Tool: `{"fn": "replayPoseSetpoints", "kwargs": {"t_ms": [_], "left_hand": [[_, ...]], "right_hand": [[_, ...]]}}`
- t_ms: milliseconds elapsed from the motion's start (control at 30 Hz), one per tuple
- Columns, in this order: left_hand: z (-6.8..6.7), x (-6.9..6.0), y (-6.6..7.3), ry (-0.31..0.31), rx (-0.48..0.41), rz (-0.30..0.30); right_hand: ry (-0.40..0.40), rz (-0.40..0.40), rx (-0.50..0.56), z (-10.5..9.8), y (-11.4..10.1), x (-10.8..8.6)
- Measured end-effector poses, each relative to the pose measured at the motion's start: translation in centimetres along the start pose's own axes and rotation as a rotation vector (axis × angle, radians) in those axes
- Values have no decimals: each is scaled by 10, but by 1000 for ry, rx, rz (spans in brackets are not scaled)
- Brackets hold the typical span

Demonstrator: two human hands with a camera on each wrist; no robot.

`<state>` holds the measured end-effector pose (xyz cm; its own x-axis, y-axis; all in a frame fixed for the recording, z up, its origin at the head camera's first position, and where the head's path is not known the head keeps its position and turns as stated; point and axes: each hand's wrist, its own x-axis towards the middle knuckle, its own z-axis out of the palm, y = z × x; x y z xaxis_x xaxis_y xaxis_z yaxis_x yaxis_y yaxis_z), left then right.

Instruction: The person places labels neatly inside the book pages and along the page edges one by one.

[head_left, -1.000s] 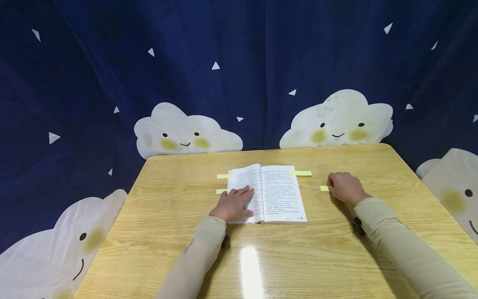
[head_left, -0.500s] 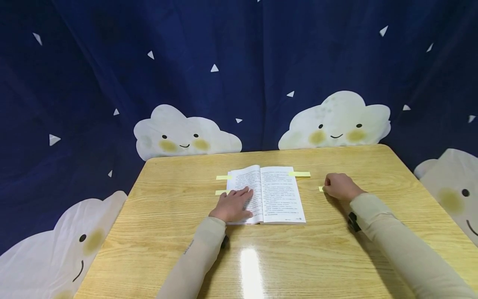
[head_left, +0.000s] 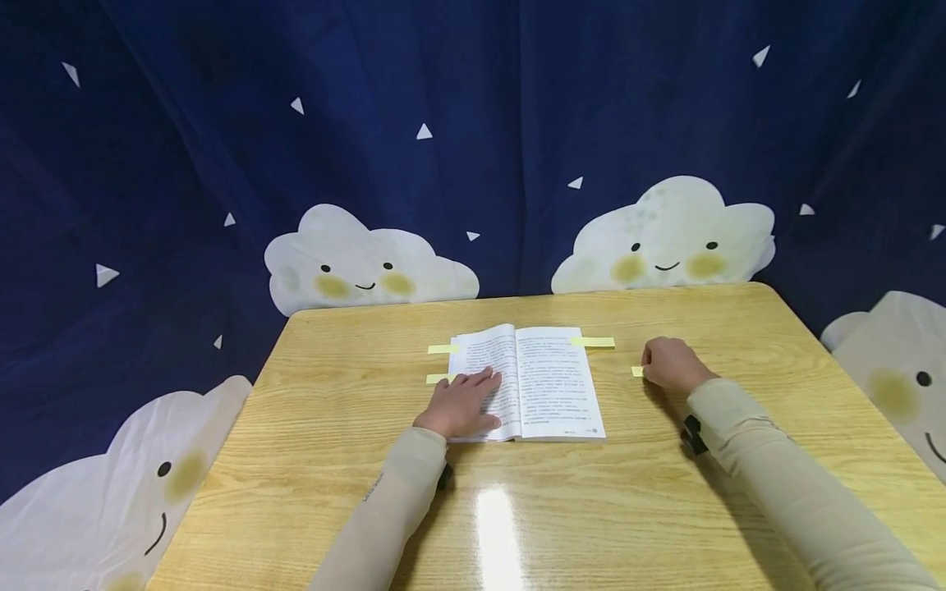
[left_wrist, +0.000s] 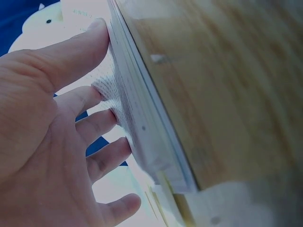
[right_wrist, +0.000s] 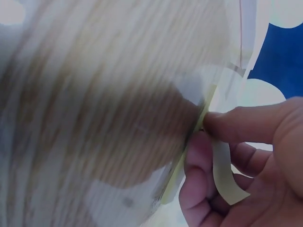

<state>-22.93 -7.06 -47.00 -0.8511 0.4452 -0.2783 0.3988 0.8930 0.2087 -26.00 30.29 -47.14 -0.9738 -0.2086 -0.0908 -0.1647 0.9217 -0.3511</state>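
Note:
An open book lies on the wooden table. My left hand rests on its left page, fingers spread. In the left wrist view, the fingertips and thumb touch the page close to the book's edge. To the right of the book, my right hand is low over the table. In the right wrist view, its thumb and index finger pinch a curled yellow sticky strip. A straight yellow sticky pad lies on the table under the fingertips; most of it is hidden in the head view.
Two yellow tabs, an upper tab and a lower tab, stick out from the book's left edge. Another yellow tab juts from the right page's top. A dark blue curtain with clouds hangs behind the table.
My right hand has shifted slightly left, and less of the yellow paper beside it shows in the head view. The left hand stays on the page.

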Motion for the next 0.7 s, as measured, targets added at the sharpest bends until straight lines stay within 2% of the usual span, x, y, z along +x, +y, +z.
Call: {"fn": "replayPoseSetpoints", "kwargs": {"t_ms": [533, 700], "left_hand": [[1, 2, 0, -6, 8, -4], [1, 2, -1, -9, 2, 0]], "right_hand": [[-73, 36, 74, -13, 4, 3], [-98, 54, 65, -16, 4, 5]]}}
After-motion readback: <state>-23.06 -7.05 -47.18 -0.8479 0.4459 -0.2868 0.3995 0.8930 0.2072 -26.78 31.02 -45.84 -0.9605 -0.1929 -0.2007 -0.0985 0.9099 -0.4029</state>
